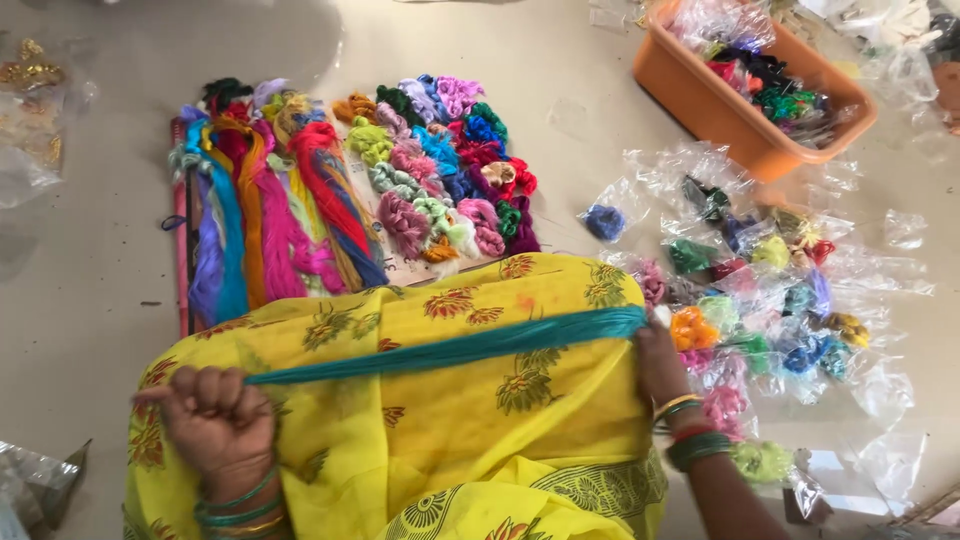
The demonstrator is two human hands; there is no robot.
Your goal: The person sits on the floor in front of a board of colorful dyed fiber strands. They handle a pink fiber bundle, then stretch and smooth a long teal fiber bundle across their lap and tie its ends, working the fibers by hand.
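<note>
A long teal skein of thread (450, 350) is stretched taut across my lap, over yellow flowered cloth (430, 440). My left hand (215, 425) is a closed fist gripping its thin left end. My right hand (660, 365) grips the thicker right end near my knee. Both wrists carry green and gold bangles.
Long skeins in many colours (270, 200) and small twisted thread bundles (450, 160) lie on a board on the floor ahead. Several clear bags of coloured thread (770, 290) spread to the right. An orange plastic tub (720, 110) with more bags stands at top right.
</note>
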